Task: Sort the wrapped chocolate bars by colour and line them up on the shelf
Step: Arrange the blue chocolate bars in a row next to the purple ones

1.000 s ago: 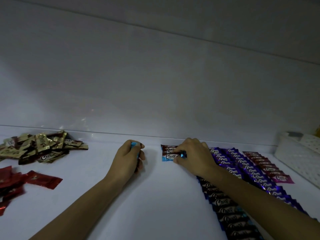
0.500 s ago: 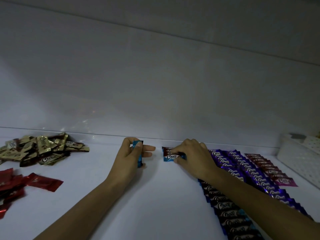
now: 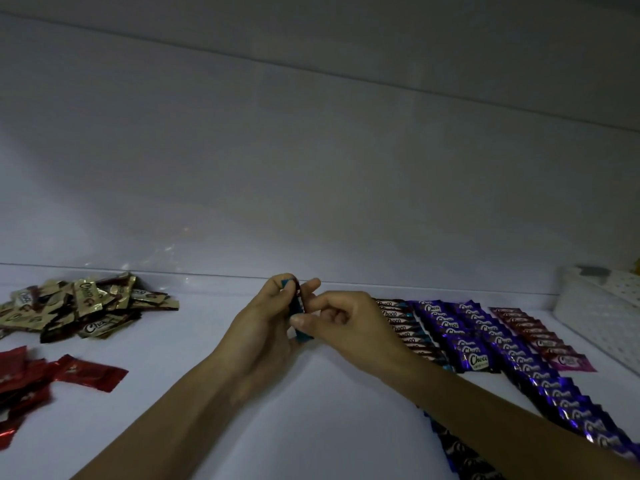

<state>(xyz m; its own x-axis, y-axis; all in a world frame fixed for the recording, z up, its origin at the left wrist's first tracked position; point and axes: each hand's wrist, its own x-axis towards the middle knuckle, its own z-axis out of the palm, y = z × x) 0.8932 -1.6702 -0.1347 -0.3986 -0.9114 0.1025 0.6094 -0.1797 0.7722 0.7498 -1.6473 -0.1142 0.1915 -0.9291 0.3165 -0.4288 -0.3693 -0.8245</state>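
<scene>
White shelf (image 3: 311, 420) boards ran back to a dim, plain wall. The right grip (image 3: 349, 323) had left the row of blue-edged bars (image 3: 398, 322), where it rested 0.5 s before, and crossed to the blue-wrapped bar (image 3: 297, 311) that the left grip (image 3: 263, 327) held upright just above the shelf. Left fingers curled round the bar, and the right thumb and forefinger pinched its lower half. It looked like a handover, so 1 more blue bar was probably bound for the row. Purple rows (image 3: 464, 327) and a pink row (image 3: 540, 337) lay sorted at right. A gold pile (image 3: 86, 306) and red bars (image 3: 79, 372) waited at left.
</scene>
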